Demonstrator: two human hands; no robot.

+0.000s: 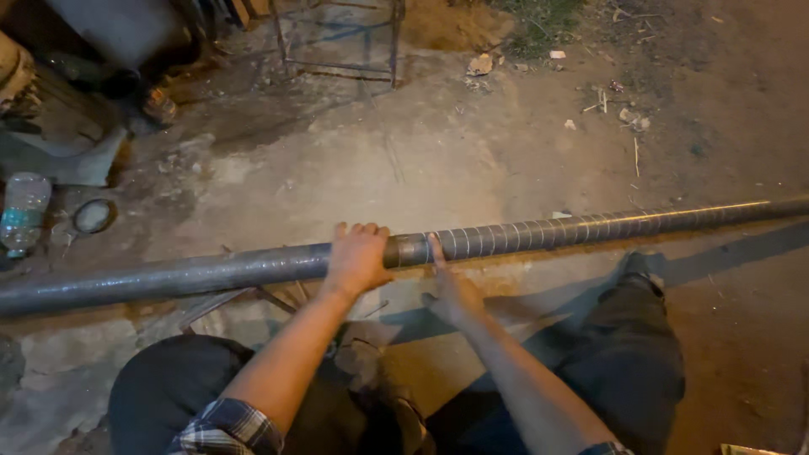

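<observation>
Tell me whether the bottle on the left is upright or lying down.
Lying down: the bottle rests on its side on the ground, beside a small round lid.

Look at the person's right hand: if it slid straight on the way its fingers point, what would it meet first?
The right hand points up and away, fingertips already touching the long metal pipe. The pipe comes first; beyond it lies only bare ground, as far as depth shows.
</observation>
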